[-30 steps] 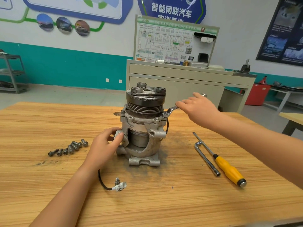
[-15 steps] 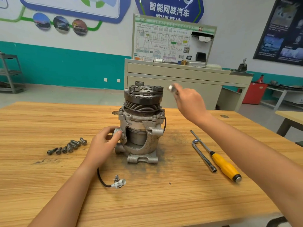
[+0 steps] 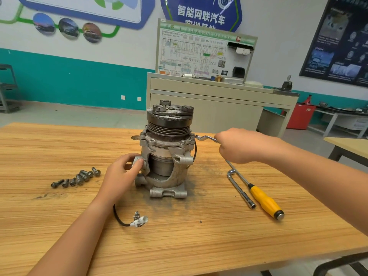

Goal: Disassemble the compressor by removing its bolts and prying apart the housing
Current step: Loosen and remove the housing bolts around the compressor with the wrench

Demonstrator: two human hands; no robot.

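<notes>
The grey metal compressor (image 3: 166, 156) stands upright on the wooden table (image 3: 179, 236), its dark pulley on top. My left hand (image 3: 121, 174) grips a lug on the housing's left side. My right hand (image 3: 239, 145) grips a silver offset wrench (image 3: 205, 138), whose far end sits at a bolt on the flange's right edge. Several removed bolts (image 3: 77, 177) lie in a row to the left. A black cable with a white connector (image 3: 138, 221) trails in front of the compressor.
A yellow-handled screwdriver (image 3: 264, 201) and an L-shaped socket wrench (image 3: 240, 188) lie to the right of the compressor. Dark grime surrounds its base. A beige cabinet with a wiring display board (image 3: 205, 54) stands behind the table.
My right hand lifted the wrench off the flange half a second ago, then brought it back down onto the bolt at the right edge. My left hand stayed on the housing.
</notes>
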